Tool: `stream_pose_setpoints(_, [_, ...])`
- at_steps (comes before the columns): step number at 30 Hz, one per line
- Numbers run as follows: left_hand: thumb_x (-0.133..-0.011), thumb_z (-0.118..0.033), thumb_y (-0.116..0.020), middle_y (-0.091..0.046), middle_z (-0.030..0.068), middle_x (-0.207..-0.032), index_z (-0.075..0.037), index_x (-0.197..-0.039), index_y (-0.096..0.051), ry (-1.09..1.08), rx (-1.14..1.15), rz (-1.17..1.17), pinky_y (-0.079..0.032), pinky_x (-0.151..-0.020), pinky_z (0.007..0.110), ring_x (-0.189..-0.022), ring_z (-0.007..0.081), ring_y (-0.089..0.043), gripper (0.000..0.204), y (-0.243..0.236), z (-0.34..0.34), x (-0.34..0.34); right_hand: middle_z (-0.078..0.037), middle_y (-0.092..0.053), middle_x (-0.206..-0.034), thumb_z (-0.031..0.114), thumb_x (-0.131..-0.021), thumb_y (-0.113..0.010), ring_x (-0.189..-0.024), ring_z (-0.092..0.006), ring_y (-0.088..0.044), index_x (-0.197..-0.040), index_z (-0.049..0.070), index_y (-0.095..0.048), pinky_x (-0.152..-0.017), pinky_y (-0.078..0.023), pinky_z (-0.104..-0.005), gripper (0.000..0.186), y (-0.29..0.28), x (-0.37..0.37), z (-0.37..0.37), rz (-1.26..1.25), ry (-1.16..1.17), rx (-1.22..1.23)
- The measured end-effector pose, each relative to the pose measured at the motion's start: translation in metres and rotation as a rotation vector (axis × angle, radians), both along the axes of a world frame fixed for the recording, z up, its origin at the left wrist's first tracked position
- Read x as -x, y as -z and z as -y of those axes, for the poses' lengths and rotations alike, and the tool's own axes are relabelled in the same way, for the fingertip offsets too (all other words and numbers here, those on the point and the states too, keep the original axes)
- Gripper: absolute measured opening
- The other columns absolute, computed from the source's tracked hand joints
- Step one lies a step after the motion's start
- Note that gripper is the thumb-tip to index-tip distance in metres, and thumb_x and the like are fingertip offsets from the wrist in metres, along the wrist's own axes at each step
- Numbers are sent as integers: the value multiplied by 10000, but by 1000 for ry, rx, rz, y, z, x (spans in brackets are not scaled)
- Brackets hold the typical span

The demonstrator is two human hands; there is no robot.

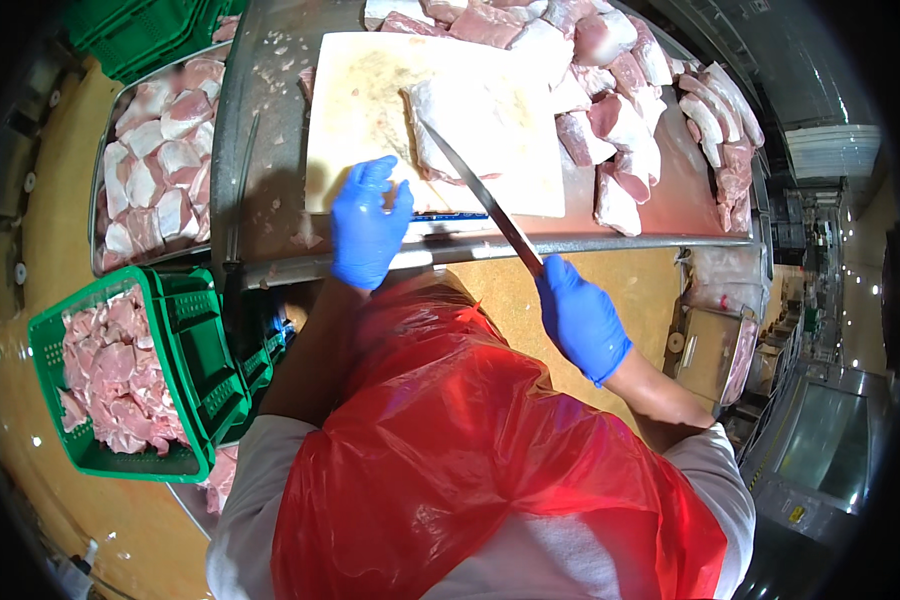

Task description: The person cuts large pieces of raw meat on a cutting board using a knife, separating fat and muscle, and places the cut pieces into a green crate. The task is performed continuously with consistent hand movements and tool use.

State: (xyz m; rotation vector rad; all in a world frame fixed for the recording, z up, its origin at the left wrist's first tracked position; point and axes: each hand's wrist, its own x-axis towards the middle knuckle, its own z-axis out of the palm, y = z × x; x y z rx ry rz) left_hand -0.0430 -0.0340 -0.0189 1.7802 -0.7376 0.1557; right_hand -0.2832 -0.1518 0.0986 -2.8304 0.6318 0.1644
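Here, right grip (582, 318) wrapped round a knife (492, 208), left grip (370, 222) loosely spread, meat slab (455, 108) on a cutting board (350, 115) beyond both, green crate (163, 345) to their left.

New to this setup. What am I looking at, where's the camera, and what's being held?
No robot here: it's a person working bare of machinery, in blue gloves and a red apron. The single picture comes from a head-worn fisheye camera looking down, so straight edges bend. On the table lie a cutting board with a meat slab and loose meat pieces. The right hand grips a knife, its tip over the slab. The left hand holds nothing visible.
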Motion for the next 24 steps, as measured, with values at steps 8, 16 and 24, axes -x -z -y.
stream_pose_setpoints(8, [-795,-33,-704,-649,154,-786,4,-967,-628,80,-2,-43,-537,-632,357,-649,233,-650,192,18,40,1,-303,-621,-910,109,-991,-563,-831,-523,-596,-1064,1,-475,-647,-472,-525,157,16,-80,4,440,94,-135])
stream_pose_setpoints(16, [-803,1,-638,-649,158,-792,-46,-947,-642,36,-1,115,-543,-654,398,-724,323,-659,151,20,6,-10,-159,-660,-771,163,-1035,-538,-577,-270,-632,-1076,15,-532,-546,-484,-364,153,28,-67,54,707,405,-396])
stream_pose_setpoints(24, [-828,-113,-647,-621,138,-816,-71,-916,-687,123,-288,204,-526,-731,431,-733,337,-614,105,28,4,-20,-102,-626,-723,200,-1043,-534,-546,-154,-587,-1157,3,-545,-512,-482,-322,228,46,-58,75,768,485,-535])
